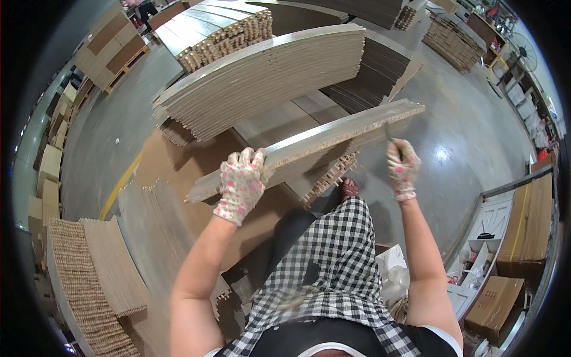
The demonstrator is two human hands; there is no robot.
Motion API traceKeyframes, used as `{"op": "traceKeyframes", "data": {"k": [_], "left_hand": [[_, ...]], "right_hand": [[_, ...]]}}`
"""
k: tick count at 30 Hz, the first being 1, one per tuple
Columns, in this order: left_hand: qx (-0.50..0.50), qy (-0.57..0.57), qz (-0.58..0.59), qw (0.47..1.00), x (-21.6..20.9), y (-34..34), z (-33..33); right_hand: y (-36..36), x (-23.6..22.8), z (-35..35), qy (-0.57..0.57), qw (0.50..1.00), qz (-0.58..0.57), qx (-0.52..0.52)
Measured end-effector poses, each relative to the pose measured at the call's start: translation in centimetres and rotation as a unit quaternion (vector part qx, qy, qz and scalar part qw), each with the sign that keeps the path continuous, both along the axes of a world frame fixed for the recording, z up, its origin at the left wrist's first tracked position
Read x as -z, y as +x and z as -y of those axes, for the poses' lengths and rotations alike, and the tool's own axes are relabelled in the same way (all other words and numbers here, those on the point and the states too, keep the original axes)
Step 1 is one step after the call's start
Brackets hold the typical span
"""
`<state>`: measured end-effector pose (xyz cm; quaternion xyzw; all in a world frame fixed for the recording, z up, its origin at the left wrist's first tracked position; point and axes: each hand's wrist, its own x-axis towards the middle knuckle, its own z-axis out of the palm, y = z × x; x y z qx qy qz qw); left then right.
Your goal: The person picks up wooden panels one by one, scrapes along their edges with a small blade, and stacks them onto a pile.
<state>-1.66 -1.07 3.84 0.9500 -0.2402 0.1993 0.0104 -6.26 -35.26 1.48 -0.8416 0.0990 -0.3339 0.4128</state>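
A long grey plank [342,130], or a thin bundle of planks, lies slantwise in front of me, with a rough, pale brown edge facing me. My left hand [241,184], in a white glove with pink dots, grips it near its left end with the fingers over the top. My right hand [403,169], gloved the same way, is closed around a thin, dark blade-like tool [388,131]. The tool points up at the plank's rough edge near the right end; its exact kind is too small to tell. Below the plank, a stack of short pieces with rough ends [333,177] shows.
A tall stack of long grey planks [267,80] stands just beyond, with another stack [214,30] behind it. More boards [89,279] are piled at the lower left. Cardboard boxes [495,300] and a white shelf unit [483,250] stand at right; a fan [523,52] is farther off.
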Motion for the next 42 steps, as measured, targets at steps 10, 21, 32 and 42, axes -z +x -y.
{"op": "traceKeyframes", "data": {"k": [10, 21, 32, 42], "left_hand": [[-0.023, -0.04, -0.062, 0.997, 1.8, 0.5, 0.7], [-0.01, -0.098, -0.091, 0.991, 0.8, 0.5, 1.6], [-0.01, -0.106, -0.11, 0.988, 1.3, 0.4, 1.0], [-0.021, -0.106, -0.106, 0.988, 0.8, 0.2, 0.8]], "right_hand": [[5.8, -0.6, -15.8, -0.171, 0.937, -0.075, -0.295], [13.0, -1.0, 11.2, -0.304, 0.952, -0.041, 0.001], [13.4, -1.1, 17.2, -0.253, 0.957, -0.117, 0.078], [12.0, -3.0, 17.3, -0.32, 0.91, -0.22, 0.147]]}}
